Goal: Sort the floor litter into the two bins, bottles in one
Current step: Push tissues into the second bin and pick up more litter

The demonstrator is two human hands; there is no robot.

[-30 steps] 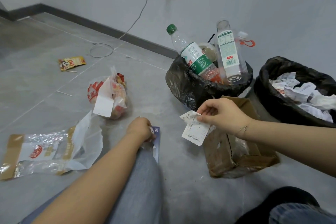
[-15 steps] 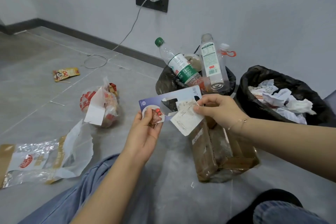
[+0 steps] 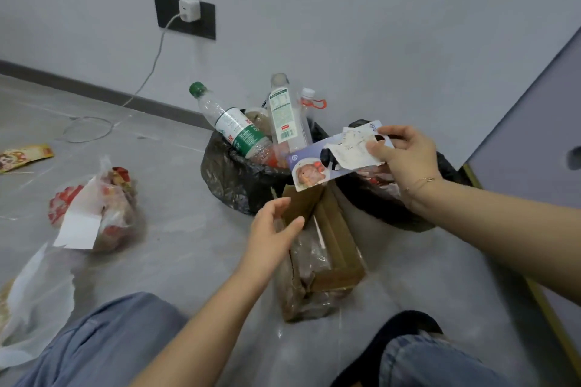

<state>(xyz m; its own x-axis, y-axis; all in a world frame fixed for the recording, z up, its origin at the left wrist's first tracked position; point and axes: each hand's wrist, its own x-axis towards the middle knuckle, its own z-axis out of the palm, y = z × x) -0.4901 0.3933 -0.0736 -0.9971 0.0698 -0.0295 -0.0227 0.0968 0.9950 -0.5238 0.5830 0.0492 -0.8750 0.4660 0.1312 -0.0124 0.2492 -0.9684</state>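
Head view is showing the person sitting on the floor (image 3: 176,248), facing two black-bagged bins set against the wall. Their right hand (image 3: 405,157) is pinching a card (image 3: 317,163) and a receipt (image 3: 352,152) together, thumb on top, and is holding the pair over the right bin (image 3: 446,170), most of which is hiding behind the hand and forearm. Their left hand (image 3: 273,229) is hanging with its fingers apart and loosely bent, gripping nothing, just above a flattened box (image 3: 327,254) lying between the knees and the bins. In the left bin (image 3: 232,179) the bottles (image 3: 239,129) are standing and leaning, so that one looks to be the bottle bin. I judge the step in hand to be dropping paper litter into the right bin; the release is looking like the next move, calling for the thumb to lift while the card is fully over the rim so neither sheet is fluttering back to the floor. Plenty is remaining after that, by my reckoning: the box, a stuffed bag (image 3: 94,210) to the left, a clear wrapper (image 3: 34,286) at the lower left edge, and a snack packet (image 3: 25,155) farther off. The left hand seems well placed for taking the box, though whether it is reaching or idling I cannot tell.
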